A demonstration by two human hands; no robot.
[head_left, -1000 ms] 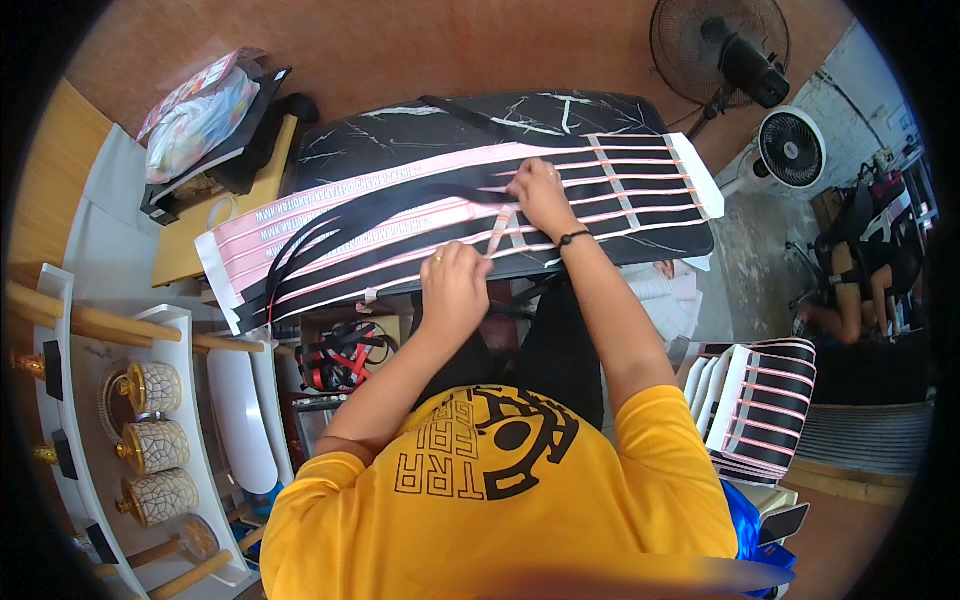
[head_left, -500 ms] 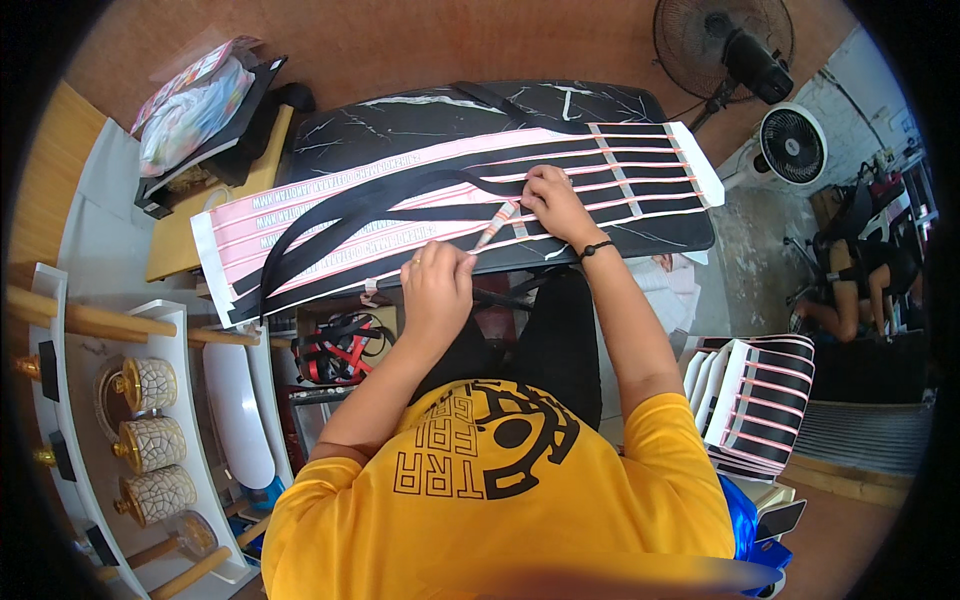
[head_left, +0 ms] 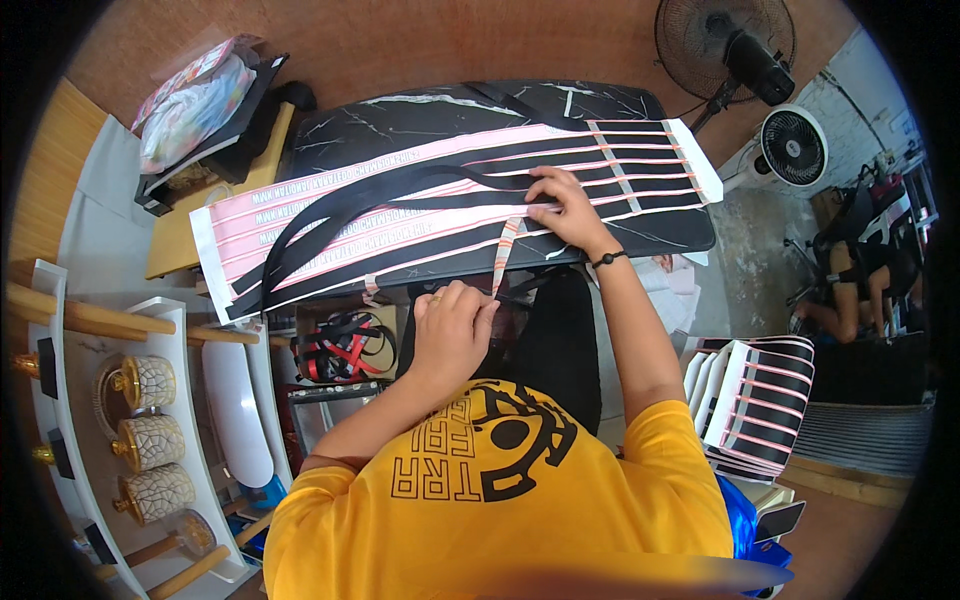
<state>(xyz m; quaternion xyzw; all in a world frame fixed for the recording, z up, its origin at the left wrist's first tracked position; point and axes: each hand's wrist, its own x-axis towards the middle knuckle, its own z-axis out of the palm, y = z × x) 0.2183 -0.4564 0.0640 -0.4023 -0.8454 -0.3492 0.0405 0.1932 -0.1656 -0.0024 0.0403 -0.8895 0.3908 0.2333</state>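
Note:
A long sheet of pink, black and white strips lies across the black marble-patterned table. Pinched between thumb and fingers of my left hand, just off the table's near edge, is the lower end of a narrow white tape with orange stripes. That tape stretches up to the sheet. My right hand rests on the sheet right of the tape, thumb and fingers bent but apart. Its fingertips touch the end of a loose black strap, which loops leftward over the sheet.
Rolled striped sheets stand at the lower right. Two fans are at the far right, and a person sits beyond. On the left is a shelf with gold-lidded jars. Black and red straps lie in a box below the table.
My left hand has moved down toward me, drawing the striped tape out long. My right hand has shifted slightly right and its fingers have spread, coming off the tape.

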